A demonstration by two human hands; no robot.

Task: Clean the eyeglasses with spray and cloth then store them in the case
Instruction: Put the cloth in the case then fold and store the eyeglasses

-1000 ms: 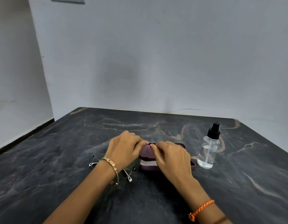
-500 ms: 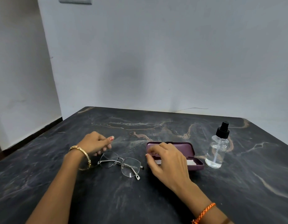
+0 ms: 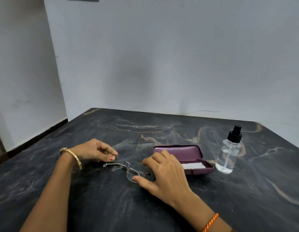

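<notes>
Dark marbled surface [image 3: 162,206] fills the lower half of the frame; pale wall behind it.

Eyeglasses [image 3: 127,166], thin metal frame, lie near frame centre, between the two hands. Temples folded, lenses clear.

Left hand [image 3: 93,150], left of centre: fingers curled, thumb and forefinger pinched at the rim of the lens on that side. Grip looks light; rest of the hand loosely closed. Gold bangle [image 3: 73,158] on that wrist.

Right hand [image 3: 163,174], just right of centre: fingers spread and half open, thumb tip touching the lower edge of the other lens, forefinger over its upper edge. Hand bracketing the frame end, not closed around it. Whether the glasses are lifted or resting on the surface cannot be told. Orange thread band [image 3: 210,221] on that wrist, lower right of frame.

Maroon case [image 3: 187,156] just right of the right hand, lid standing open toward the wall. White folded cloth [image 3: 193,165] lies inside the tray.

Spray bottle [image 3: 229,153], clear with black pump top, stands upright at right of frame, just beside the case end, partly filled with clear liquid.
</notes>
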